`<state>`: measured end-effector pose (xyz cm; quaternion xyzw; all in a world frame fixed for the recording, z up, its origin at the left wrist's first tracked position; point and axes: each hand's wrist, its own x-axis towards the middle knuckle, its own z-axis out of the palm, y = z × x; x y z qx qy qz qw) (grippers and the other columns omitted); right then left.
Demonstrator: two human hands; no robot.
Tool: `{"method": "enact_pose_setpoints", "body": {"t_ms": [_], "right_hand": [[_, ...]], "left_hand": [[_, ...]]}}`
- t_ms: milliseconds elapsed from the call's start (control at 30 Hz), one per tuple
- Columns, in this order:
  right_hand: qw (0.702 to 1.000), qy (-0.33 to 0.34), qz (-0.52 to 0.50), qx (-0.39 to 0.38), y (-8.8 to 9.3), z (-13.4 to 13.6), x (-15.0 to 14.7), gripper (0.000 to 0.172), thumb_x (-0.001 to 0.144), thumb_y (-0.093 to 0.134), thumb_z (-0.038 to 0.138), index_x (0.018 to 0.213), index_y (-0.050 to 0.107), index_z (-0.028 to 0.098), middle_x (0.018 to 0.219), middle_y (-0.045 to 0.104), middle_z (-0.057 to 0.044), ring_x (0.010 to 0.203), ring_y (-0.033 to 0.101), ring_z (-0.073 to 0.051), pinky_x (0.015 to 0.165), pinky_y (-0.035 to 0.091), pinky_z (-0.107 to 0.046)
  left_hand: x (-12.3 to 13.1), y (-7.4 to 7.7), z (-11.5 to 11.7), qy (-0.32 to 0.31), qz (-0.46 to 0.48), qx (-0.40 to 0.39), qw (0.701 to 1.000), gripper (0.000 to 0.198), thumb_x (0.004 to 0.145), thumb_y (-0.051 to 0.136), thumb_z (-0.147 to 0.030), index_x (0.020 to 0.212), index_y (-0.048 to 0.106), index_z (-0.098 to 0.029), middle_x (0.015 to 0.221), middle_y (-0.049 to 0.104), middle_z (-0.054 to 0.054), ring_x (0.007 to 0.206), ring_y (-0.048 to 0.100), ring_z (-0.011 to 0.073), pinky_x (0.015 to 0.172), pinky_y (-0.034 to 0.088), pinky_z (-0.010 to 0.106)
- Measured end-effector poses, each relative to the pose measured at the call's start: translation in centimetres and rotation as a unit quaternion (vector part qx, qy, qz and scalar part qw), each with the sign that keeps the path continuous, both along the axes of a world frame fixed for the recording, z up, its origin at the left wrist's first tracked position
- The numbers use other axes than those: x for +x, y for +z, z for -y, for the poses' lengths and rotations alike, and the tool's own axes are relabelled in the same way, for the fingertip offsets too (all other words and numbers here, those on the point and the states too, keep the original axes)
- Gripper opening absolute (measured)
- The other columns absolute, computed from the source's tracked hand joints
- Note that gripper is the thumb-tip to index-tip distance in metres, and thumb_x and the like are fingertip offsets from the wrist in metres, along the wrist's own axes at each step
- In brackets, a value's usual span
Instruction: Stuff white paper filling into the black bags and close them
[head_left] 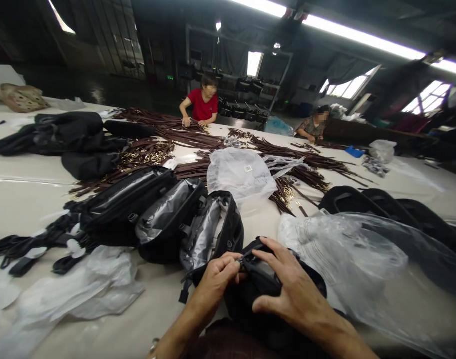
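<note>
The left hand (216,279) pinches the zip end of a small black soft fabric bag (246,304) lying between both hands; the right hand (288,294) clamps over its top. It looks light and floppy, best gripped at the stiffer zip rim. Beyond the left hand stand open silver-lined black bags (164,219); farther off, thin brown straps (198,139).

The one head-worn camera is looking forward and down, hovering very close over the black bag (265,294) at the bottom centre. Beyond the bag it is facing across the pale surface (26,189), reaching two seated co-workers (201,105) at the far edge and the ceiling lights (362,37) above them. The wide lens is bending the frame's edges.
</note>
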<state>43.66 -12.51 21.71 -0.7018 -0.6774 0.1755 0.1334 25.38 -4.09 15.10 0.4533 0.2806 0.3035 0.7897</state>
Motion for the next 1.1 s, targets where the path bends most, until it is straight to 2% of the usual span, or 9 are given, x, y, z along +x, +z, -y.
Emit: {"method": "enact_pose_setpoints", "body": {"t_ms": [100, 167, 333, 467, 633, 767, 833, 933, 1100], "right_hand": [[0.998, -0.029, 0.027, 0.053, -0.1, -0.1, -1.2, 0.037, 0.07, 0.081, 0.039, 0.101, 0.069, 0.025, 0.15, 0.042, -0.011, 0.138, 0.038, -0.039, 0.111, 0.039, -0.062], [0.993, -0.046, 0.055, 0.095, 0.0, -0.1, -1.6, 0.026, 0.071, 0.079, 0.033, 0.092, 0.068, 0.023, 0.14, 0.053, -0.013, 0.129, 0.049, -0.038, 0.107, 0.043, -0.063], [0.98, 0.0, 0.126, 0.152, 0.1, 0.2, -2.2, 0.028, 0.073, 0.069, 0.013, 0.1, 0.068, 0.021, 0.127, 0.063, -0.011, 0.125, 0.053, -0.037, 0.107, 0.043, -0.064], [0.982, 0.02, 0.103, 0.156, 0.0, 0.7, -2.4, 0.029, 0.08, 0.061, 0.01, 0.106, 0.066, 0.022, 0.126, 0.065, -0.007, 0.129, 0.05, -0.033, 0.111, 0.04, -0.063], [0.989, 0.086, 0.071, 0.102, 1.1, 1.1, -2.5, 0.03, 0.089, 0.051, 0.008, 0.113, 0.064, 0.021, 0.129, 0.064, -0.005, 0.133, 0.047, -0.027, 0.117, 0.035, -0.057], [0.99, 0.113, 0.064, 0.05, 2.0, 1.3, -2.9, 0.02, 0.09, 0.062, 0.02, 0.11, 0.064, 0.02, 0.12, 0.067, -0.005, 0.132, 0.049, -0.027, 0.12, 0.032, -0.055], [0.99, 0.112, 0.057, 0.066, 1.9, 1.3, -3.4, 0.021, 0.086, 0.066, 0.017, 0.107, 0.063, 0.018, 0.11, 0.067, -0.006, 0.124, 0.054, -0.025, 0.12, 0.033, -0.051], [0.986, 0.121, 0.052, 0.106, 1.4, 1.3, -4.3, 0.021, 0.089, 0.055, 0.007, 0.106, 0.061, 0.017, 0.101, 0.066, -0.004, 0.104, 0.062, -0.019, 0.118, 0.036, -0.045], [0.976, 0.134, 0.072, 0.153, 0.8, 1.3, -5.3, 0.021, 0.096, 0.042, 0.008, 0.097, 0.061, 0.017, 0.088, 0.064, -0.003, 0.089, 0.062, -0.017, 0.114, 0.041, -0.045]], "left_hand": [[0.3, -0.3, 0.5, -0.002, 0.009, 0.02, 1.0, 0.042, 0.089, 0.061, -0.046, 0.062, 0.057, -0.015, 0.12, 0.059, 0.011, 0.109, 0.055, 0.0257, 0.097, 0.045, 0.034], [0.5, -0.4, 0.8, -0.013, -0.014, 0.068, 0.998, 0.041, 0.09, 0.058, -0.044, 0.061, 0.057, -0.016, 0.116, 0.061, 0.01, 0.107, 0.055, 0.0253, 0.096, 0.041, 0.032], [0.7, 0.6, 1.4, -0.057, -0.051, 0.145, 0.986, 0.039, 0.092, 0.052, -0.04, 0.061, 0.057, -0.017, 0.113, 0.063, 0.009, 0.099, 0.057, 0.0231, 0.091, 0.04, 0.031], [0.5, 1.5, 1.3, -0.082, -0.046, 0.163, 0.982, 0.036, 0.092, 0.052, -0.037, 0.062, 0.055, -0.018, 0.111, 0.062, 0.008, 0.099, 0.057, 0.0229, 0.088, 0.04, 0.03], [-0.3, 1.0, 1.2, -0.115, -0.038, 0.156, 0.98, 0.033, 0.09, 0.053, -0.035, 0.061, 0.054, -0.018, 0.111, 0.062, 0.009, 0.1, 0.056, 0.024, 0.089, 0.04, 0.031], [-0.8, 0.2, 1.6, -0.128, -0.031, 0.14, 0.981, 0.036, 0.09, 0.053, -0.035, 0.059, 0.053, -0.018, 0.109, 0.062, 0.01, 0.101, 0.056, 0.0244, 0.09, 0.039, 0.031], [-1.0, 0.0, 1.7, -0.128, -0.026, 0.138, 0.982, 0.037, 0.091, 0.053, -0.036, 0.059, 0.052, -0.018, 0.106, 0.062, 0.009, 0.099, 0.056, 0.0235, 0.089, 0.039, 0.03], [-1.1, -0.1, 1.8, -0.125, -0.024, 0.139, 0.982, 0.042, 0.095, 0.051, -0.041, 0.06, 0.051, -0.017, 0.095, 0.06, 0.007, 0.09, 0.054, 0.0207, 0.082, 0.04, 0.028], [-1.5, -0.4, 1.9, -0.119, -0.001, 0.125, 0.985, 0.044, 0.095, 0.053, -0.048, 0.064, 0.054, -0.016, 0.093, 0.058, 0.005, 0.083, 0.051, 0.0179, 0.076, 0.04, 0.027]]}}
